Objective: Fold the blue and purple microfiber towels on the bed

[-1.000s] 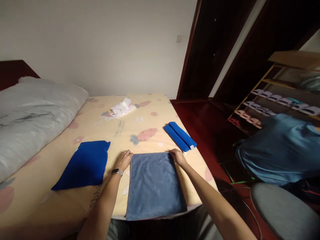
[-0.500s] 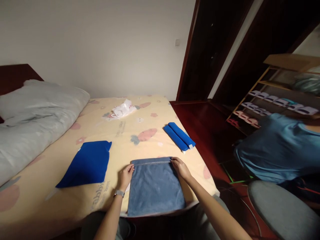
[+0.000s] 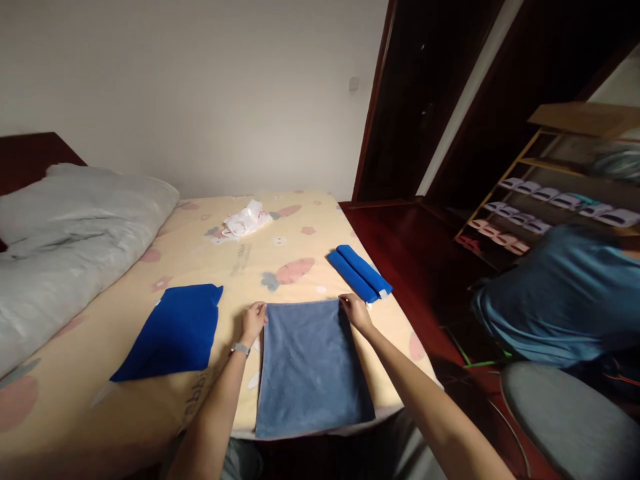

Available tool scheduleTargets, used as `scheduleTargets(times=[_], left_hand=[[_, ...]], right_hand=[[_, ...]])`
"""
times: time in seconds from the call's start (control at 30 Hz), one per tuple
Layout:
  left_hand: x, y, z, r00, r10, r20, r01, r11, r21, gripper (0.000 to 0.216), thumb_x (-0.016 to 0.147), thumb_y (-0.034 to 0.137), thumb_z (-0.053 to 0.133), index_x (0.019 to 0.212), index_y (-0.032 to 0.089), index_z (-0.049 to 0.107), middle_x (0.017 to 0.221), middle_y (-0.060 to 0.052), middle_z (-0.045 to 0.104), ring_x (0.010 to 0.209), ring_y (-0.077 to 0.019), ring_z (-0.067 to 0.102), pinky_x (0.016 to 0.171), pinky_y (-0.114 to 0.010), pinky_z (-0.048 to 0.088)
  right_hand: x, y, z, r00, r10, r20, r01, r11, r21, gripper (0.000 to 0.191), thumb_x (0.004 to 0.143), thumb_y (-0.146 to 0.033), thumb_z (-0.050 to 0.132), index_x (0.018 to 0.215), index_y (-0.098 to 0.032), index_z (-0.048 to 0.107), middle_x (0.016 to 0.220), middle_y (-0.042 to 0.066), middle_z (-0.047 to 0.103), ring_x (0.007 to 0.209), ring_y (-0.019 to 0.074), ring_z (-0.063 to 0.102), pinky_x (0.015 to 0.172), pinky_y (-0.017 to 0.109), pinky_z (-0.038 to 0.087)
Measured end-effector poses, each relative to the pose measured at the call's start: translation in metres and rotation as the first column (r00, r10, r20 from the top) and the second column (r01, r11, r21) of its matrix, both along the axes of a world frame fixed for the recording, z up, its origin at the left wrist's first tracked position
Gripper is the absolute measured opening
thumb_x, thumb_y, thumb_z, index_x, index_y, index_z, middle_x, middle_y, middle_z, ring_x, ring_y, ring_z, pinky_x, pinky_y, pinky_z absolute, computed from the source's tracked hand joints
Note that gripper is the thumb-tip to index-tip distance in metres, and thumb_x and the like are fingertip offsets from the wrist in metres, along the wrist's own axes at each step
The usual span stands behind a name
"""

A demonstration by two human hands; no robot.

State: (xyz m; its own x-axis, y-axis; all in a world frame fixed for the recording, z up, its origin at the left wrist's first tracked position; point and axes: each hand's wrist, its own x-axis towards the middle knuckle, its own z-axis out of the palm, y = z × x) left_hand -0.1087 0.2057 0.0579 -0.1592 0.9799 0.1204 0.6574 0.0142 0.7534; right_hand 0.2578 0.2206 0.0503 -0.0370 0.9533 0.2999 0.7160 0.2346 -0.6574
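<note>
A grey-blue towel [image 3: 310, 367] lies flat on the bed's near edge, its front end hanging a little over the side. My left hand [image 3: 253, 319] pinches its far left corner, and my right hand [image 3: 354, 311] pinches its far right corner. Both hands are closed on the cloth. A watch sits on my left wrist. A folded bright blue towel [image 3: 173, 331] lies to the left of my left hand. Two rolled bright blue towels [image 3: 360, 272] rest side by side just beyond my right hand.
The bed has a yellow sheet [image 3: 260, 260] with carrot prints. A grey pillow [image 3: 65, 233] fills the left side and a crumpled white plastic bag [image 3: 243, 219] lies farther back. On the right a person in a blue shirt [image 3: 560, 300] bends beside a shoe rack [image 3: 545, 207]; a grey seat [image 3: 570, 420] stands nearer.
Half a second ago the towel's far edge was pulled back toward me and folded over. My hands have now carried it away again, and the towel lies stretched out flat.
</note>
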Motion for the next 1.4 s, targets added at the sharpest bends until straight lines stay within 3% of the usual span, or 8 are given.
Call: scheduleTargets(times=[0.17, 0.3, 0.5, 0.73, 0.97, 1.13, 1.23, 1.4], left_hand=[[0.006, 0.056, -0.004, 0.998, 0.069, 0.001, -0.068, 0.995, -0.07, 0.023, 0.094, 0.028, 0.044, 0.1, 0.015, 0.063, 0.069, -0.003, 0.072, 0.057, -0.0144, 0.069, 0.057, -0.023, 0.052], [0.017, 0.064, -0.012, 0.992, 0.12, -0.048, -0.122, 0.992, -0.035, 0.023, 0.092, 0.021, 0.047, 0.108, 0.016, 0.063, 0.092, -0.011, 0.075, 0.086, -0.0202, 0.072, 0.08, -0.032, 0.055], [0.026, -0.046, -0.041, 0.97, 0.15, -0.191, -0.111, 0.973, 0.201, 0.039, 0.095, 0.034, 0.046, 0.129, 0.015, 0.054, 0.133, -0.017, 0.059, 0.128, -0.0279, 0.053, 0.107, -0.045, 0.044], [0.019, -0.206, -0.062, 0.965, 0.183, -0.186, -0.175, 0.983, 0.06, 0.037, 0.091, 0.053, 0.051, 0.108, 0.023, 0.062, 0.092, -0.009, 0.072, 0.085, -0.0263, 0.07, 0.075, -0.037, 0.057], [0.017, -0.218, -0.054, 0.967, 0.256, 0.008, -0.256, 0.967, -0.012, 0.045, 0.082, 0.057, 0.054, 0.107, 0.021, 0.062, 0.085, -0.009, 0.074, 0.076, -0.0252, 0.072, 0.068, -0.035, 0.056], [0.006, -0.223, -0.057, 0.944, 0.204, 0.261, -0.202, 0.979, -0.034, 0.046, 0.077, 0.058, 0.054, 0.099, 0.019, 0.063, 0.08, -0.008, 0.072, 0.072, -0.0244, 0.072, 0.066, -0.036, 0.056], [0.002, -0.23, -0.056, 0.963, 0.175, 0.205, -0.172, 0.985, -0.035, 0.036, 0.08, 0.051, 0.051, 0.091, 0.02, 0.064, 0.081, -0.008, 0.073, 0.074, -0.0245, 0.072, 0.07, -0.036, 0.055], [0.016, -0.234, -0.056, 0.985, 0.152, -0.08, -0.151, 0.988, 0.025, 0.033, 0.084, 0.051, 0.052, 0.087, 0.022, 0.067, 0.088, -0.009, 0.074, 0.085, -0.0244, 0.069, 0.078, -0.034, 0.052]], right_hand=[[-0.009, 0.051, -0.002, 0.999, -0.047, 0.025, 0.049, 0.998, -0.051, 0.03, 0.091, -0.013, 0.045, 0.103, -0.014, 0.073, 0.103, 0.014, 0.072, 0.095, 0.0236, 0.069, 0.092, 0.033, 0.05], [-0.017, 0.064, -0.013, 0.996, -0.079, 0.039, 0.083, 0.992, -0.096, 0.035, 0.088, -0.009, 0.042, 0.107, -0.011, 0.072, 0.109, 0.017, 0.071, 0.105, 0.0258, 0.066, 0.1, 0.037, 0.047], [-0.012, -0.017, -0.03, 0.996, -0.078, -0.035, 0.079, 0.997, 0.024, 0.041, 0.089, -0.018, 0.045, 0.128, -0.015, 0.06, 0.137, 0.016, 0.055, 0.13, 0.027, 0.05, 0.112, 0.044, 0.039], [0.011, -0.201, -0.063, 0.964, -0.202, -0.171, 0.159, 0.959, -0.237, 0.033, 0.095, -0.047, 0.047, 0.109, -0.023, 0.065, 0.106, 0.012, 0.072, 0.099, 0.0277, 0.069, 0.087, 0.039, 0.055], [0.013, -0.216, -0.047, 0.973, -0.232, -0.007, 0.208, 0.884, -0.419, 0.027, 0.09, -0.049, 0.052, 0.08, -0.025, 0.06, 0.076, 0.007, 0.074, 0.076, 0.026, 0.073, 0.065, 0.031, 0.05], [0.03, -0.2, -0.046, 0.839, -0.317, -0.442, 0.049, 0.854, -0.518, 0.031, 0.08, -0.053, 0.056, 0.07, -0.025, 0.051, 0.067, 0.006, 0.072, 0.064, 0.0232, 0.071, 0.059, 0.03, 0.052], [0.038, -0.202, -0.05, 0.79, -0.358, -0.498, 0.087, 0.869, -0.488, 0.034, 0.071, -0.056, 0.062, 0.065, -0.025, 0.051, 0.06, 0.005, 0.069, 0.057, 0.0222, 0.067, 0.056, 0.031, 0.051], [0.037, -0.212, -0.061, 0.889, -0.277, -0.364, 0.148, 0.927, -0.344, 0.031, 0.071, -0.054, 0.061, 0.067, -0.023, 0.059, 0.067, 0.004, 0.07, 0.064, 0.0214, 0.065, 0.062, 0.03, 0.049]])
